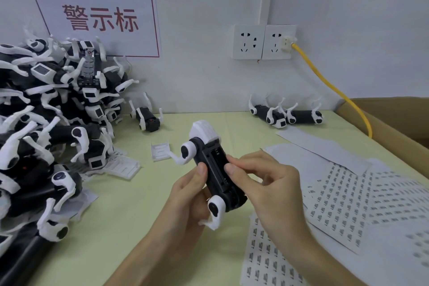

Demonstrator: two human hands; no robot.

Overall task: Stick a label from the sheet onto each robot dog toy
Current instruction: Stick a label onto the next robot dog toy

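Left hand: the left hand (pixel 188 195) is reaching in from the lower edge, fingers curled round the underside of the held robot dog toy (pixel 212 167), thumb lying along its left edge.
Right hand: the right hand (pixel 262 183) is coming in from the lower right, thumb and forefinger pressing together on the toy's black belly; whether a label is under them cannot be told.
Held toy: one, belly up above the yellow-green table (pixel 130 211), white head pointing away.
Pile of toys (pixel 46 127): lying heaped at the left, too tangled to count.
Toys by the wall: one lone toy (pixel 148 118), and two finished toys (pixel 285 114) lying touching at the right.
Label sheets (pixel 343 195): at least three overlapping sheets are lying under and right of the hands.
Wall: two sockets (pixel 264 42), one yellow cable (pixel 334 86) plugged in, one sign (pixel 97 14).
Cardboard box (pixel 392 123): one, at the right edge.
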